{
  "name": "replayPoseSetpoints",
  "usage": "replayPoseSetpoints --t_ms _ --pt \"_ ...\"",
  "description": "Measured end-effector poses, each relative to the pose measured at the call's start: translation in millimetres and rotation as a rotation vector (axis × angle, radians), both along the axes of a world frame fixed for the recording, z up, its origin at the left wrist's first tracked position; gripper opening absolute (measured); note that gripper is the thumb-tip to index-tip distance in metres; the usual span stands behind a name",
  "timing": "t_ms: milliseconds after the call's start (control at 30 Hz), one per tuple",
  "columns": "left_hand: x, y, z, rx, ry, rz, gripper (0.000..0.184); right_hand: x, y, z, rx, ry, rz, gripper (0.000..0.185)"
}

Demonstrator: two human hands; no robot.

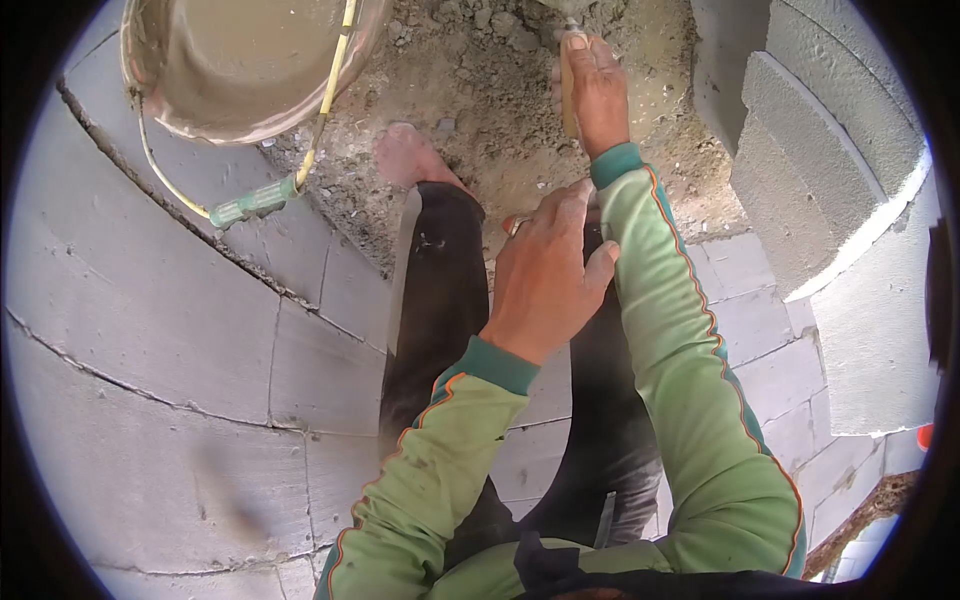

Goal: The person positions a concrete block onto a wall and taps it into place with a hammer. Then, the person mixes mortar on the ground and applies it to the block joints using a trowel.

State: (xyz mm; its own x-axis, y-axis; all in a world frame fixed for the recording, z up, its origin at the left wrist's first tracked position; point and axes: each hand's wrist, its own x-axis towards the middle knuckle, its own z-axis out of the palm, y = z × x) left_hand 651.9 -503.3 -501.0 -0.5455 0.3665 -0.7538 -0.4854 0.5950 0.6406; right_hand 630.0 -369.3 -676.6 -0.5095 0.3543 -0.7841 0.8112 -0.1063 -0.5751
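My right hand point(598, 100) is closed around the wooden handle point(569, 95) of what looks like a trowel. Its metal end points away from me at the top edge of the view, where most of the blade is cut off. Beneath it lies rough grey-brown sand or mortar point(480, 90). My left hand point(553, 270) hangs over my legs beside my right forearm, its fingers stretched out and thumb apart, holding nothing. A ring shows on one finger.
A round bucket point(215, 128) of muddy water stands at upper left, its wire handle with a green grip point(255, 203) hanging over the side. Pale block walls point(150, 280) flank me. Cut blocks point(800, 170) stand at right. My bare foot point(408, 155) rests on the sandy ground.
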Motion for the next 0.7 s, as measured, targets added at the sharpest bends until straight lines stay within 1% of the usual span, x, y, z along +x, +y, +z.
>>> replayPoseSetpoints --t_ms 33,100,133,200,233,333,400,467,500,533,633,700 --pt "0.6 0.2 -0.3 0.001 0.018 -0.003 0.063 1.4 2.2 -5.4 -0.074 -0.129 0.018 0.032" --pt "-0.9 -0.5 1.9 -0.002 -0.010 0.000 0.063 75.2 8.3 -32.8 0.059 -0.217 0.191 0.040" --pt "-4.8 -0.1 0.3 -0.004 -0.011 0.004 0.063 134.3 18.3 -57.0 0.296 -0.001 0.384 0.040" --pt "-5.7 0.5 5.4 -0.003 -0.018 0.006 0.064 199.1 18.5 -28.9 0.426 0.046 0.368 0.041" --pt "-9.0 1.4 2.1 0.000 -0.006 0.007 0.064 205.5 14.9 -12.0 0.329 -0.093 0.158 0.042" --pt "-8.5 -0.6 4.1 0.009 0.019 -0.025 0.063 233.5 13.7 -33.8 0.161 -0.250 -0.198 0.044" --pt "-4.0 -3.4 3.5 0.019 0.003 -0.005 0.063 196.0 -1.4 -79.0 0.229 -0.064 -0.040 0.043" --pt "-1.7 -7.1 -0.3 0.035 0.018 0.037 0.061 94.1 -23.2 -72.7 -0.012 -0.081 -0.217 0.040" --pt "-0.9 -11.0 -0.7 0.016 0.025 0.015 0.062 61.0 -26.2 -70.1 -0.011 -0.061 -0.203 0.039" --pt "-1.2 -12.5 0.0 0.006 0.032 -0.006 0.062 43.4 -26.5 -71.2 0.001 -0.038 -0.190 0.038" --pt "-7.0 -11.2 8.4 -0.007 0.048 -0.029 0.063 25.2 0.7 -72.3 -0.070 -0.019 -0.065 0.044" --pt "-10.5 -12.1 18.3 -0.014 0.050 0.007 0.063 20.3 14.4 -37.4 -0.137 -0.075 -0.080 0.039"
